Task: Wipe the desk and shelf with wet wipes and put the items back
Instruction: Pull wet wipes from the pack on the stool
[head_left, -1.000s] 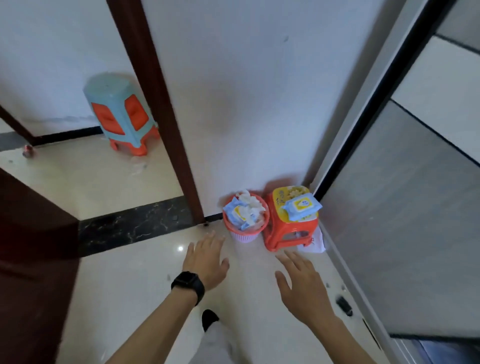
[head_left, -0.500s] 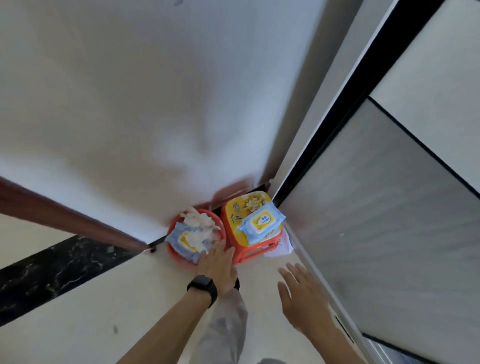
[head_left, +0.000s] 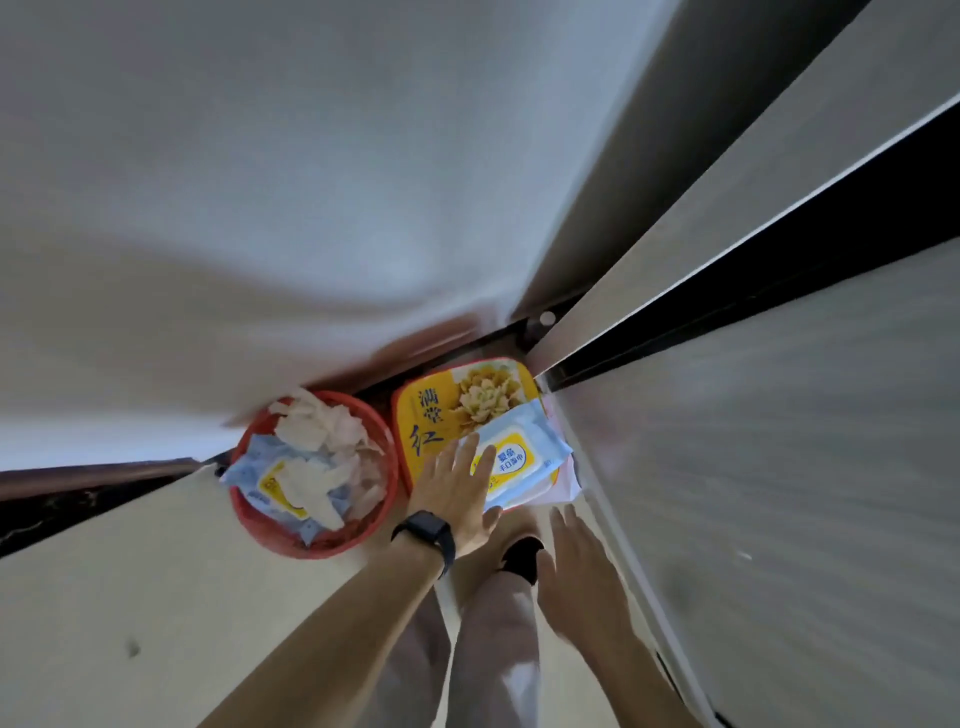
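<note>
Left hand (head_left: 453, 493) flat, fingers straight on the wet wipes pack (head_left: 530, 448), which overhangs the stool (head_left: 434, 415) edge; right hand (head_left: 579, 577) open, empty; no grip yet, so a push could slide the pack onto the floor.

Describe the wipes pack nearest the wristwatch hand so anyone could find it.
Look to the floor corner between white wall and grey door, at the orange stool. On its top lies a pale blue wipes pack with a yellow label. Unlike the pack in the red basket, no used wipes cover it.
</note>
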